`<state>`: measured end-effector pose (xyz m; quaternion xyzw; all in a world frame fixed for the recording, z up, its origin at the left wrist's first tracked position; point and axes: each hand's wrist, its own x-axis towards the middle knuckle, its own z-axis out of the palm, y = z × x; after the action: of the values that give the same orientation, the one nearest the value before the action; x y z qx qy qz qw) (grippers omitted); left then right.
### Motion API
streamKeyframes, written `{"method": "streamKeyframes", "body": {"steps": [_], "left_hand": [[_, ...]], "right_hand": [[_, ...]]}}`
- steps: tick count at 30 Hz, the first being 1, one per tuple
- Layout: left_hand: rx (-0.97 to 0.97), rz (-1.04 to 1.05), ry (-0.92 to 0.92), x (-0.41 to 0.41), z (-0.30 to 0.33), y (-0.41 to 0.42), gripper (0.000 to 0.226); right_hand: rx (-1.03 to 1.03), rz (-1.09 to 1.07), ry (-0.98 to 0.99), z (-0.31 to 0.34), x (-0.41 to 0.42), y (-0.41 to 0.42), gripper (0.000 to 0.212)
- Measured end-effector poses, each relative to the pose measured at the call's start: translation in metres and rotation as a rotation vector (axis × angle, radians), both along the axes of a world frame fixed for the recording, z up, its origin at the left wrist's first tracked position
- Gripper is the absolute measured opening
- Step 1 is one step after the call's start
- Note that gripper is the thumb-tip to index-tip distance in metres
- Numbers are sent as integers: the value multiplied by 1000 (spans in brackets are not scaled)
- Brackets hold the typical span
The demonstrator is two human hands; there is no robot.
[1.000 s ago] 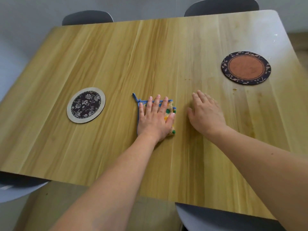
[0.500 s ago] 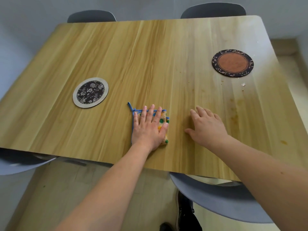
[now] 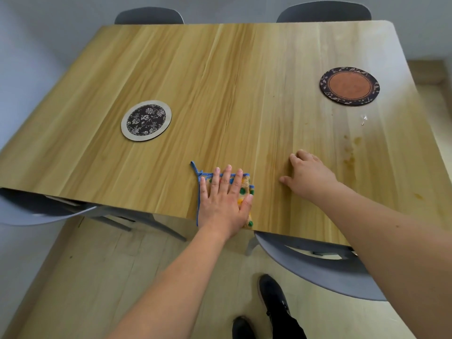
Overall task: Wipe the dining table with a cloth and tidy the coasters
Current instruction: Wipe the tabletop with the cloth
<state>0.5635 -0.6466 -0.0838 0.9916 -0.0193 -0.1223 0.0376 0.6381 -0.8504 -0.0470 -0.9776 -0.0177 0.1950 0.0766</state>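
My left hand (image 3: 223, 199) lies flat with straight fingers on a folded yellow cloth (image 3: 246, 185) with a blue edge and green dots, right at the near edge of the wooden dining table (image 3: 220, 94). My right hand (image 3: 309, 176) rests on the bare wood to the right of the cloth, fingers bent a little, holding nothing. A round coaster with a dark floral middle and pale rim (image 3: 146, 120) lies at the left. A dark round coaster with an orange centre (image 3: 349, 85) lies at the far right.
Yellowish stains (image 3: 351, 149) and small crumbs (image 3: 364, 119) mark the wood below the orange coaster. Grey chairs stand at the far side (image 3: 149, 17) (image 3: 324, 12) and near side (image 3: 325, 263) (image 3: 36, 211). My dark shoes (image 3: 271, 302) show on the floor.
My left hand has dragged the cloth toward me, from mid-table to the near edge. The right hand came back with it. The view has tilted down, showing floor and shoes.
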Motion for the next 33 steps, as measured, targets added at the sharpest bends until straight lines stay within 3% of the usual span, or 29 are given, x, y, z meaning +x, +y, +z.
{"method": "streamKeyframes", "body": {"steps": [5, 11, 17, 33], "left_hand": [[12, 6, 21, 0, 2, -9, 67], [-22, -145, 23, -3, 2, -69, 69], [-11, -141, 27, 3, -2, -84, 71], [36, -107, 18, 121, -3, -104, 73]], "right_hand": [[-48, 62, -17, 7, 5, -7, 68], [64, 10, -128, 5, 20, -26, 41], [95, -98, -159, 5, 41, -50, 43], [92, 47, -244, 0, 137, -69, 41]]}}
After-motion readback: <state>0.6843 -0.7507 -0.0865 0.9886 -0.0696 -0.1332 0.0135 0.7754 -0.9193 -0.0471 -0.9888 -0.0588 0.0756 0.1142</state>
